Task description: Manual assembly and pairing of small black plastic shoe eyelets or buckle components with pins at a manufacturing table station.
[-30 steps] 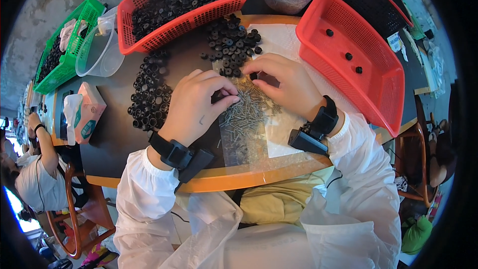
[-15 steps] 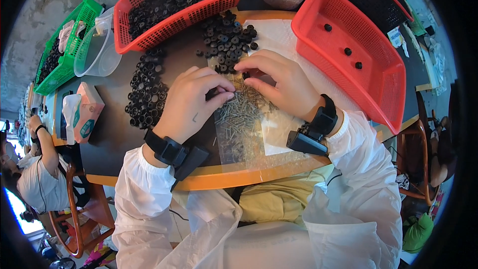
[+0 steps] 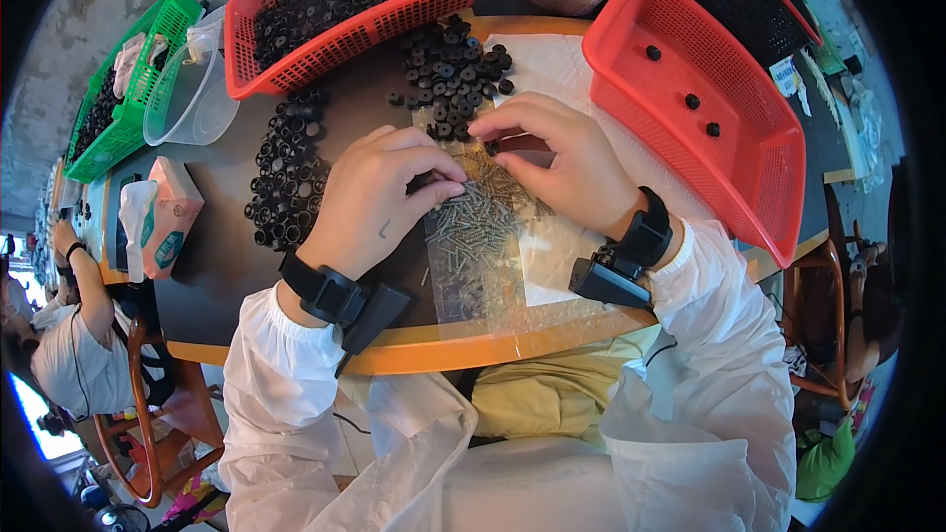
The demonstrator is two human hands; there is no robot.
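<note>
My right hand [image 3: 567, 156] pinches a small black round plastic part [image 3: 491, 148] between thumb and forefinger, above the screw pile. Across from it my left hand [image 3: 379, 187] has its thumb and fingertips pressed together; whatever lies between them is too small to make out. Below both hands, a heap of small silver screws [image 3: 478, 227] is spread on a clear plastic sheet. Just beyond my fingers lies a pile of black discs with centre holes [image 3: 453, 74]. Left of my left hand is a group of black rings or caps [image 3: 288, 192].
At the back stands a red basket [image 3: 365, 34] full of black discs. Another red basket [image 3: 680, 153] on the right holds 3 black parts. A tissue pack [image 3: 172, 222], a clear tub [image 3: 202, 103] and a green basket [image 3: 148, 89] are at left. A co-worker's arm [image 3: 91, 281] shows far left.
Both hands stay nearly in place, with the fingertips shifting slightly. The whole view has moved a little; the piles and baskets look the same.
</note>
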